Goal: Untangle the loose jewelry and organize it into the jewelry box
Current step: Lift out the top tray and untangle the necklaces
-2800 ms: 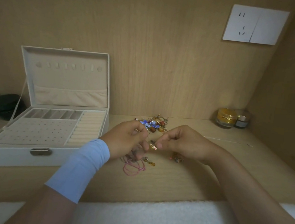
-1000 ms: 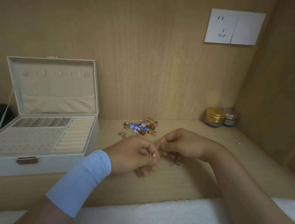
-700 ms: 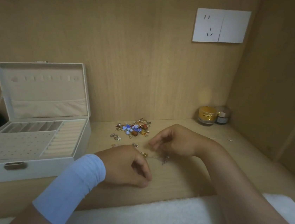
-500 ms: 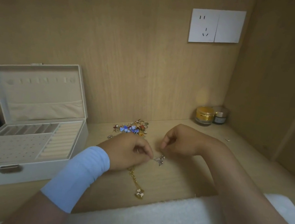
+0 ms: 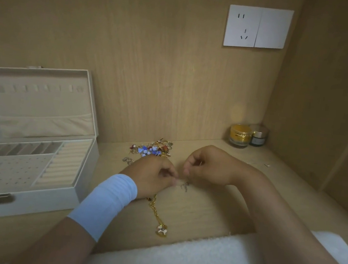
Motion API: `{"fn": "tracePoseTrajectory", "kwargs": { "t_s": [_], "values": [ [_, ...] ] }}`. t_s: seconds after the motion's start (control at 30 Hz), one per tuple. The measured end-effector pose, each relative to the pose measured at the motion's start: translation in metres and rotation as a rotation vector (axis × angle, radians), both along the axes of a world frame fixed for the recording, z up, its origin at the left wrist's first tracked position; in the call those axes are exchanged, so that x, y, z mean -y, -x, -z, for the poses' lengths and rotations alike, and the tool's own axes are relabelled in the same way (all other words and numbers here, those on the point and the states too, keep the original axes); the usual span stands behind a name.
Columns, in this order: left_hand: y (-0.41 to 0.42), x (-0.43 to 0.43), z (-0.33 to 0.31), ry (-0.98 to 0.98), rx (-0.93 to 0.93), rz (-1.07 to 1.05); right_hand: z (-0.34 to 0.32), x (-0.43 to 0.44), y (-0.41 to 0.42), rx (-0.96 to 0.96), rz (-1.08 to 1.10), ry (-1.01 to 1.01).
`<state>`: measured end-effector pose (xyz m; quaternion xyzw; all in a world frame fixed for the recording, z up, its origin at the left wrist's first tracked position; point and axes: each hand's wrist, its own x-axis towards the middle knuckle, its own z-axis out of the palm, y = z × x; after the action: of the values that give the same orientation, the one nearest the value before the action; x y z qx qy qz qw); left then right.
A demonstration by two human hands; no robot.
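Note:
A pile of tangled jewelry [image 5: 152,148] with blue and red beads lies on the wooden shelf near the back wall. My left hand [image 5: 151,177] and my right hand [image 5: 208,166] meet in front of it, fingers curled, pinching a thin chain with a small silver pendant [image 5: 185,186] hanging between them. A gold chain [image 5: 156,212] with a gold charm [image 5: 161,231] trails from under my left hand toward me. The white jewelry box [image 5: 32,189] stands open at the left, its compartments showing no jewelry.
Two small cosmetic jars [image 5: 247,136] stand in the back right corner. A white fluffy cloth [image 5: 175,260] lies along the shelf's near edge. A wall socket [image 5: 257,27] is on the back panel. A small silver piece [image 5: 127,159] lies left of the pile.
My hands came together again around a thin chain. The gold chain with its charm now lies stretched out below my left hand. The view shifted right.

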<state>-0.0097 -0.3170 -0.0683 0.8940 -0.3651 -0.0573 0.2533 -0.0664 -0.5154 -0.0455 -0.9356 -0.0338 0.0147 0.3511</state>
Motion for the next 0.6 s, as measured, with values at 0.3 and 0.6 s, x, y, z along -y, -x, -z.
{"fn": "tracePoseTrajectory", "kwargs": {
  "t_s": [0.3,0.6],
  "values": [
    [0.005,-0.002,-0.023,0.684,-0.564,0.001,-0.01,-0.021,-0.001,0.227,0.081,-0.624],
    [0.0,-0.007,-0.027,0.487,-0.573,0.084,-0.015,-0.019,-0.003,0.238,0.133,-1.141]
  ]
}}
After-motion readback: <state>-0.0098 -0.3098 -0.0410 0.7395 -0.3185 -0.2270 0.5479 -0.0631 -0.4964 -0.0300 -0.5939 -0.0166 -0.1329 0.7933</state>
